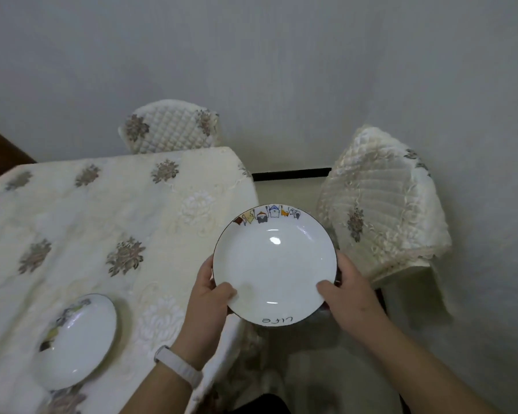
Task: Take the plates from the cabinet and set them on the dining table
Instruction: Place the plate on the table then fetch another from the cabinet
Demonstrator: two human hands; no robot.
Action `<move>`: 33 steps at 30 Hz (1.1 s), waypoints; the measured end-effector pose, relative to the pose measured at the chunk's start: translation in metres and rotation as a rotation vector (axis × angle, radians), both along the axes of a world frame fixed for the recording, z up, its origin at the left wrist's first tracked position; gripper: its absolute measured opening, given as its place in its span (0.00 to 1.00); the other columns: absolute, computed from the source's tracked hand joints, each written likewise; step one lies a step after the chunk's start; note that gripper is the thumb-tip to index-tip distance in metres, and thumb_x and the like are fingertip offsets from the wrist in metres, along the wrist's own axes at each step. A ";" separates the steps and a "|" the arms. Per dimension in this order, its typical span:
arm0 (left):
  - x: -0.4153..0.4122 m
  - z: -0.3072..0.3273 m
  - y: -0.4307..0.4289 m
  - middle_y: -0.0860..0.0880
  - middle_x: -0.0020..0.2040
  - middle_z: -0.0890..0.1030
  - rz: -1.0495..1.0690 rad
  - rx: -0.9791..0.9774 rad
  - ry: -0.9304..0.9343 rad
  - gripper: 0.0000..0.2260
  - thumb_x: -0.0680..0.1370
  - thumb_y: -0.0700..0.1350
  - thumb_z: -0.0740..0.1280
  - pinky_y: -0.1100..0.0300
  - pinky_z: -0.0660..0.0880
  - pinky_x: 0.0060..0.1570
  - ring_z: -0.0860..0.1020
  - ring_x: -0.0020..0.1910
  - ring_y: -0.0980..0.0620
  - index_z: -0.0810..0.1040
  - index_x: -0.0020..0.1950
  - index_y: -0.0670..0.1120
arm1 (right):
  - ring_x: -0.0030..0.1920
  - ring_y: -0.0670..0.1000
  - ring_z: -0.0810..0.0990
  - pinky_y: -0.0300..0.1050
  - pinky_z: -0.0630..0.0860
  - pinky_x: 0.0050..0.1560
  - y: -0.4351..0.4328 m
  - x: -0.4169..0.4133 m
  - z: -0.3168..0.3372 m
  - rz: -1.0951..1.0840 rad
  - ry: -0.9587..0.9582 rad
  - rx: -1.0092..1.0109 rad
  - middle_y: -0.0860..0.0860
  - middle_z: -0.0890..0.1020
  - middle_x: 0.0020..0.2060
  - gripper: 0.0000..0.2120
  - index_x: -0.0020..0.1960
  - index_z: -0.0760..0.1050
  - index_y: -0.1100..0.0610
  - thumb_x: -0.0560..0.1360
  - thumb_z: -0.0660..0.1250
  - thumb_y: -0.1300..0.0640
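Observation:
I hold a white plate [274, 264] with a dark rim and small cartoon figures along its far edge. It hangs in the air past the table's right edge. My left hand [210, 297] grips its left rim, thumb on top. My right hand [347, 291] grips the right rim the same way. A second plate [78, 342] of the same kind lies on the dining table [102, 210] at the near left. The table wears a cream cloth with flower patches.
One chair with a quilted cream cover [171, 127] stands at the table's far end. Another covered chair [383, 204] stands to the right, close to the held plate. A grey wall runs behind. A white band sits on my left wrist.

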State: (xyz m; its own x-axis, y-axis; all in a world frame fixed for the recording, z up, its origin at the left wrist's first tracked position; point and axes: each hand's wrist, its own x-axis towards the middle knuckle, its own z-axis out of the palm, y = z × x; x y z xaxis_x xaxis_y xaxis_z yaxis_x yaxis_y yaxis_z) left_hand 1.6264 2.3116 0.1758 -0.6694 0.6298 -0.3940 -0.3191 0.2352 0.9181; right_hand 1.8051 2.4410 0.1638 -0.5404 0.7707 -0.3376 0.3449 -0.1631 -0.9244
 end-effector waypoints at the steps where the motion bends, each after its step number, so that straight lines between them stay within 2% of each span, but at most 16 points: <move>1: -0.007 -0.002 -0.002 0.47 0.57 0.81 0.021 0.000 -0.002 0.30 0.63 0.38 0.60 0.57 0.77 0.33 0.80 0.48 0.42 0.74 0.63 0.58 | 0.46 0.45 0.80 0.44 0.83 0.40 0.003 -0.010 -0.004 0.031 -0.018 -0.001 0.39 0.80 0.48 0.25 0.63 0.70 0.39 0.74 0.61 0.64; 4: -0.029 -0.010 -0.009 0.46 0.56 0.81 0.078 -0.008 -0.041 0.31 0.63 0.38 0.60 0.55 0.77 0.34 0.81 0.45 0.43 0.75 0.63 0.58 | 0.48 0.48 0.81 0.55 0.83 0.44 0.009 -0.039 -0.013 0.112 -0.048 -0.011 0.37 0.80 0.46 0.27 0.54 0.69 0.28 0.73 0.62 0.62; 7: -0.056 -0.023 -0.012 0.46 0.57 0.82 0.127 -0.004 -0.090 0.31 0.65 0.36 0.61 0.51 0.79 0.37 0.81 0.47 0.40 0.74 0.65 0.58 | 0.45 0.49 0.80 0.55 0.82 0.46 0.013 -0.068 -0.019 0.186 -0.077 0.028 0.36 0.80 0.44 0.25 0.58 0.69 0.33 0.73 0.62 0.62; 10: -0.085 -0.040 -0.005 0.46 0.57 0.82 0.136 -0.021 -0.122 0.30 0.71 0.30 0.58 0.48 0.79 0.40 0.81 0.50 0.38 0.74 0.65 0.58 | 0.42 0.46 0.79 0.52 0.82 0.46 0.022 -0.098 -0.028 0.192 -0.110 0.013 0.36 0.81 0.44 0.25 0.62 0.70 0.38 0.72 0.62 0.63; 15: -0.134 -0.059 0.010 0.49 0.54 0.83 0.132 -0.040 -0.162 0.29 0.73 0.29 0.57 0.54 0.78 0.35 0.82 0.49 0.42 0.75 0.64 0.58 | 0.35 0.41 0.77 0.43 0.76 0.38 0.037 -0.146 -0.046 0.189 -0.179 -0.001 0.38 0.81 0.40 0.25 0.63 0.70 0.42 0.72 0.61 0.65; 21: -0.168 -0.089 0.024 0.50 0.50 0.84 0.176 -0.079 -0.183 0.27 0.72 0.30 0.58 0.51 0.80 0.38 0.82 0.47 0.47 0.78 0.62 0.56 | 0.33 0.50 0.79 0.46 0.76 0.35 0.061 -0.190 -0.075 0.238 -0.299 -0.013 0.49 0.81 0.43 0.25 0.63 0.71 0.45 0.70 0.61 0.62; 24: -0.175 -0.101 0.029 0.47 0.47 0.84 0.248 -0.117 -0.211 0.26 0.73 0.29 0.58 0.52 0.81 0.39 0.82 0.44 0.48 0.79 0.60 0.55 | 0.37 0.51 0.79 0.47 0.76 0.37 0.076 -0.208 -0.090 0.301 -0.332 0.004 0.46 0.81 0.43 0.25 0.62 0.72 0.44 0.68 0.60 0.61; 27: -0.180 -0.108 0.035 0.48 0.43 0.84 0.335 -0.129 -0.240 0.26 0.73 0.28 0.58 0.54 0.81 0.38 0.81 0.41 0.48 0.79 0.56 0.56 | 0.43 0.51 0.81 0.47 0.79 0.39 0.089 -0.225 -0.100 0.386 -0.347 0.020 0.45 0.81 0.48 0.24 0.63 0.70 0.43 0.70 0.61 0.62; 31: -0.187 -0.119 0.042 0.43 0.50 0.84 0.419 -0.175 -0.224 0.27 0.72 0.28 0.59 0.47 0.82 0.45 0.82 0.49 0.42 0.78 0.62 0.53 | 0.48 0.48 0.79 0.45 0.76 0.44 0.108 -0.248 -0.113 0.462 -0.350 0.029 0.45 0.79 0.52 0.25 0.67 0.67 0.45 0.73 0.61 0.63; 33: -0.191 -0.125 0.051 0.41 0.51 0.84 0.475 -0.204 -0.224 0.27 0.72 0.28 0.59 0.43 0.81 0.47 0.81 0.50 0.40 0.79 0.61 0.54 | 0.51 0.49 0.78 0.45 0.74 0.46 0.120 -0.262 -0.120 0.511 -0.352 0.036 0.45 0.78 0.53 0.26 0.69 0.67 0.47 0.73 0.62 0.64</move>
State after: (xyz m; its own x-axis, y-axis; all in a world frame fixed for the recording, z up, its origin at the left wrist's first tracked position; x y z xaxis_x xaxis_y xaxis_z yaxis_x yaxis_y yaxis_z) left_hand 1.4356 2.3624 0.0508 -0.7466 0.1763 -0.6415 -0.6154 0.1835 0.7666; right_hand 1.5435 2.5615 0.0434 -0.7049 0.4583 -0.5414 0.6565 0.1326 -0.7425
